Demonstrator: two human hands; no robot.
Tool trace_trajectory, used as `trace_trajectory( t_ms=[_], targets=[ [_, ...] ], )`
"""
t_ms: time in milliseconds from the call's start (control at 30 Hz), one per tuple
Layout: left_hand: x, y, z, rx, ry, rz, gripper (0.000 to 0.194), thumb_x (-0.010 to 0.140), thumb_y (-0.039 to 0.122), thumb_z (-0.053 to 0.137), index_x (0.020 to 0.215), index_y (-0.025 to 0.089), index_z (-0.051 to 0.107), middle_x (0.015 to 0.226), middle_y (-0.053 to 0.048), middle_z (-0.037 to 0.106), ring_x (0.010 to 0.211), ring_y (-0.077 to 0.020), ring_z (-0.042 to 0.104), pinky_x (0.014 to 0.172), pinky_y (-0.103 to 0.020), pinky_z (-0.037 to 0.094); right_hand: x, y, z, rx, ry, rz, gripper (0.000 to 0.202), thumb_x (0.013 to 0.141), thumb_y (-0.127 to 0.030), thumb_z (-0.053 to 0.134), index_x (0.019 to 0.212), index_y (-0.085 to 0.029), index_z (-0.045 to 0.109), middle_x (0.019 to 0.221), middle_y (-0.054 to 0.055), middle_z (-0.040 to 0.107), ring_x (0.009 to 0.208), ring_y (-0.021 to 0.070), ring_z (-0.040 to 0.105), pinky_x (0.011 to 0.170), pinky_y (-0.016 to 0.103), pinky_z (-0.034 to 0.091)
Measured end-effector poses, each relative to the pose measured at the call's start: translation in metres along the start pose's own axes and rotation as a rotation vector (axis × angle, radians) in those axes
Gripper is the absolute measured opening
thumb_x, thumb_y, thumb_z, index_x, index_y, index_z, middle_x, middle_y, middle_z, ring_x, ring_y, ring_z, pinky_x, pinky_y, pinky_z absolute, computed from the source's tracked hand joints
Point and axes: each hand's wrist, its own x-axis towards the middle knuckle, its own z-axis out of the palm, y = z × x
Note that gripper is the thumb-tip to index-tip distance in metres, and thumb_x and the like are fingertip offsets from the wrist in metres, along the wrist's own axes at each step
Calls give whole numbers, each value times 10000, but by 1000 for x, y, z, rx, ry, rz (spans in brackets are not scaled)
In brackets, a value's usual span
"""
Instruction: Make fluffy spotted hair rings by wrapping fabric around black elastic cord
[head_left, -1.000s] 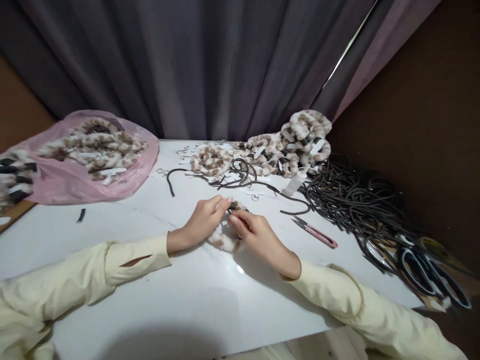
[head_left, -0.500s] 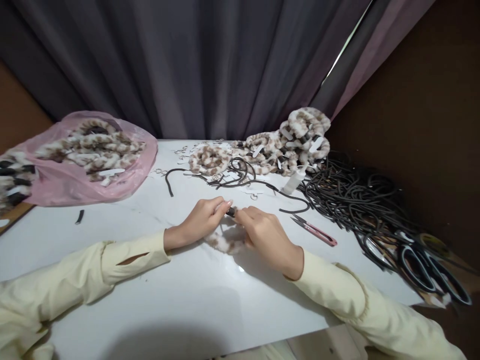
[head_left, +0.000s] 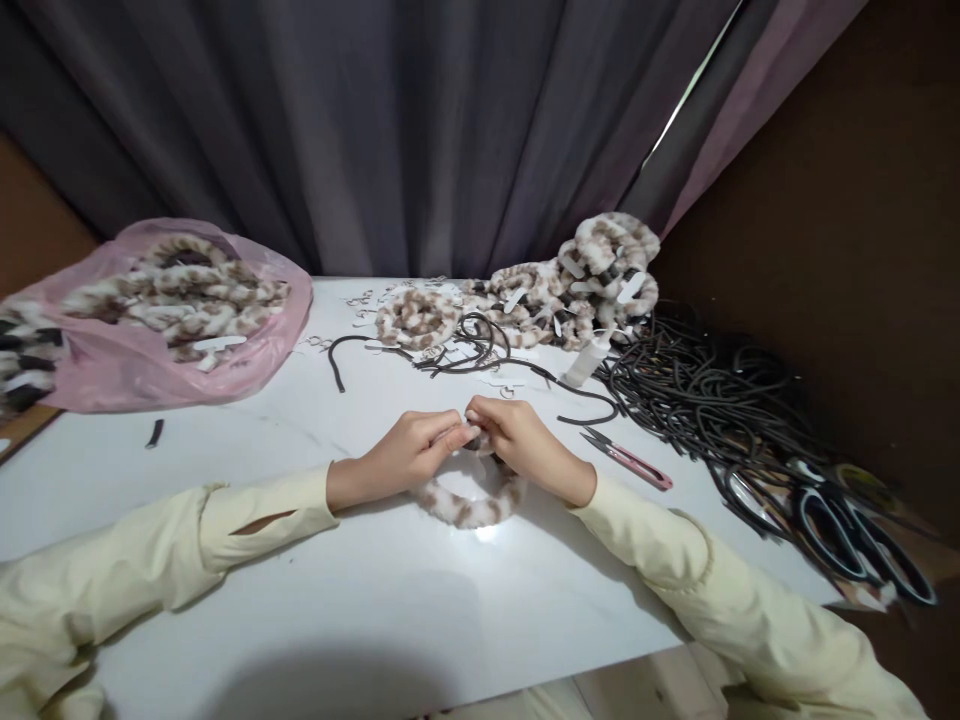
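A furry white-and-brown ring point(head_left: 471, 508) hangs in a loop between my two hands, just over the white table. My left hand point(head_left: 409, 446) pinches its far left side, thumb pressed on top. From the other side my right hand point(head_left: 534, 448) grips the same stretch, its fingertips almost touching the left thumb. A dark patch shows on the ring between the hands; fingers partly cover it, so I cannot make out the join. Pink-handled thread snips point(head_left: 628, 458) lie to the right of my right hand.
A pink plastic bag point(head_left: 262, 365) of furry rings sits at left. Behind my hands are a pile of furry rings point(head_left: 611, 245), black cord pieces point(head_left: 480, 350) and a white squeeze bottle point(head_left: 586, 360). Tangled black cords point(head_left: 697, 390) and large scissors point(head_left: 832, 535) occupy the right edge.
The ring has swung more into view, its loop now wide below my hands. My right hand has shifted up and its fingertips have come closer to my left hand.
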Motion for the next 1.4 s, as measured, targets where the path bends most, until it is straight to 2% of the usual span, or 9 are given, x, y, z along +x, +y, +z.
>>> trace_trajectory(
  t_ms=[233,467,633,767,967,1100,1200,1267,1400],
  targets=[
    [1,0,3,-54,37,-124,305,852,337,412,598,168,410,530,56,342,505,-82,321,490,-212,253,2,3,3,-101,32,87,176,809,-90,388,664,-176,441,577,-25,456,565,114,423,558,215,299],
    [9,-11,6,-636,166,-379,351,795,456,514,632,173,385,496,86,248,417,-48,227,399,-185,198,-9,-15,-2,-285,379,-37,184,890,-227,399,996,-148,527,964,109,594,905,213,494,804,318,366],
    [14,-17,2,-954,229,-505,391,725,400,633,586,164,354,506,78,289,414,-24,239,375,-161,187,-19,-27,8,-320,113,90,266,880,-256,403,1034,-175,604,617,29,593,546,138,494,541,239,330],
    [14,-12,3,-1132,189,-594,378,741,332,635,573,161,342,506,81,280,401,-12,229,362,-143,200,-18,-26,18,-498,-49,166,334,881,-261,386,1173,-179,527,602,43,606,521,150,505,482,240,241],
    [14,-4,1,-1266,140,-609,366,783,296,596,571,164,328,505,83,264,386,-11,223,341,-134,217,-18,-26,23,-595,-19,227,346,919,-306,312,1181,-173,494,607,63,618,492,170,518,471,253,227],
    [13,-3,-1,-1281,107,-600,353,786,284,595,573,157,344,505,82,263,387,-9,216,337,-125,215,-18,-25,16,-480,267,157,292,907,-350,371,951,-175,601,615,55,602,566,170,527,538,263,329],
    [11,-2,0,-1297,80,-584,312,771,264,617,600,146,383,511,86,256,394,-8,209,337,-116,194,-16,-22,5,-384,420,-23,230,840,-335,508,960,-159,596,904,110,621,864,224,523,742,323,402],
    [9,-2,2,-1309,50,-575,258,762,253,626,640,138,429,512,90,247,395,-9,201,337,-115,185,-14,-19,-1,-295,339,-92,258,813,-316,554,1017,-164,593,983,108,609,928,227,495,792,341,406],
    [7,-5,3,-1307,-3,-572,193,763,244,624,703,124,485,520,92,232,397,-7,182,342,-113,165,-10,-10,-5,-169,137,-62,187,832,-283,534,899,-168,666,733,57,625,744,173,520,695,284,411]
  ],
)
